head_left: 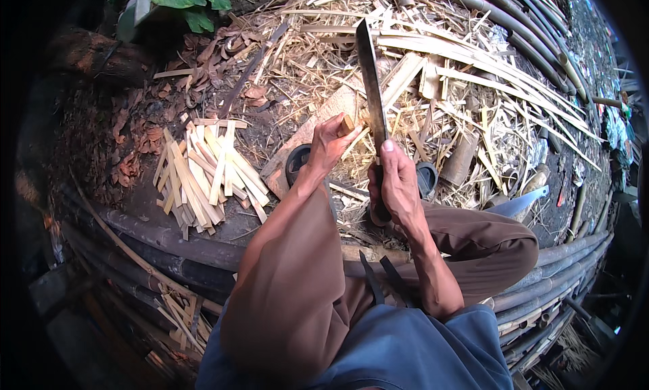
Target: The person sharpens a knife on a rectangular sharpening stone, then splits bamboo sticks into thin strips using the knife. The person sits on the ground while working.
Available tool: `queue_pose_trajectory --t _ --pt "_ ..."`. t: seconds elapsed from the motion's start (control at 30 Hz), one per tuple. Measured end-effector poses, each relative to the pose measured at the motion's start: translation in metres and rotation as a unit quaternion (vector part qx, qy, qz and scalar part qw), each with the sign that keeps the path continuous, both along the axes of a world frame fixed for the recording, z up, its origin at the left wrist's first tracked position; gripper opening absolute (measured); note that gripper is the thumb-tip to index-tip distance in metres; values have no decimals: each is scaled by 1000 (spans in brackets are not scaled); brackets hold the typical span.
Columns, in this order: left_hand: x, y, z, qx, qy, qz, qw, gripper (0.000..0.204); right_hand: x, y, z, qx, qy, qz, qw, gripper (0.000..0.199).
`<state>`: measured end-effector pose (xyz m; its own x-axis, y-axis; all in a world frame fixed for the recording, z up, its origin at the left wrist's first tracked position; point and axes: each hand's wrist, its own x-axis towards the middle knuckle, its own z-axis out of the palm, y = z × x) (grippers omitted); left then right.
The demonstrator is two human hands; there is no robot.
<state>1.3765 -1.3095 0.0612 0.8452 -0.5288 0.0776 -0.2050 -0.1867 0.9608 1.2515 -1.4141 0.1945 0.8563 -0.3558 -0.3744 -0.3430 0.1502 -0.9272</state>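
Note:
My right hand (399, 180) is wrapped round the handle of a machete (372, 86), its long dark blade pointing up and away from me. Just left of the blade, my left hand (326, 147) grips a short split bamboo piece (347, 126), whose pale end shows above the fingers. Most of that piece is hidden by the hand. Beneath both hands, a flat wooden board (329, 109) lies on the ground, partly covered with shavings. A loose heap of cut bamboo strips (206, 170) rests to the left of my left forearm.
Long split bamboo slats (487, 69) and shavings spread across the far ground. A handsaw (519, 203) lies beyond my right knee. Bamboo poles (554, 275) run along the near side, and more poles (466, 5) lie far right. Dry leaves (152, 143) and a log (94, 52) are on the left.

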Motion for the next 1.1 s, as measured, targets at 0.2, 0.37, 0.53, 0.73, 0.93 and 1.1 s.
queue_pose_trajectory --t 0.2,0.37,0.53,0.73,0.93,1.1 --pt "-1 4 7 -25 6 -33 999 12 4 -2 -14 49 47 16 998 42" --pt "0 4 13 -17 8 -61 998 19 5 -3 -10 71 51 26 996 43" --pt "2 3 11 4 -5 -67 998 19 4 -3 -10 65 50 22 996 40" --pt "0 1 11 -18 -24 -59 998 22 5 -1 -3 89 51 10 995 38" --pt "1 1 14 -7 -20 -70 997 23 4 -1 -1 92 70 8 993 38" --pt "4 1 3 5 -37 -71 997 25 5 -3 1 25 93 32 995 38"
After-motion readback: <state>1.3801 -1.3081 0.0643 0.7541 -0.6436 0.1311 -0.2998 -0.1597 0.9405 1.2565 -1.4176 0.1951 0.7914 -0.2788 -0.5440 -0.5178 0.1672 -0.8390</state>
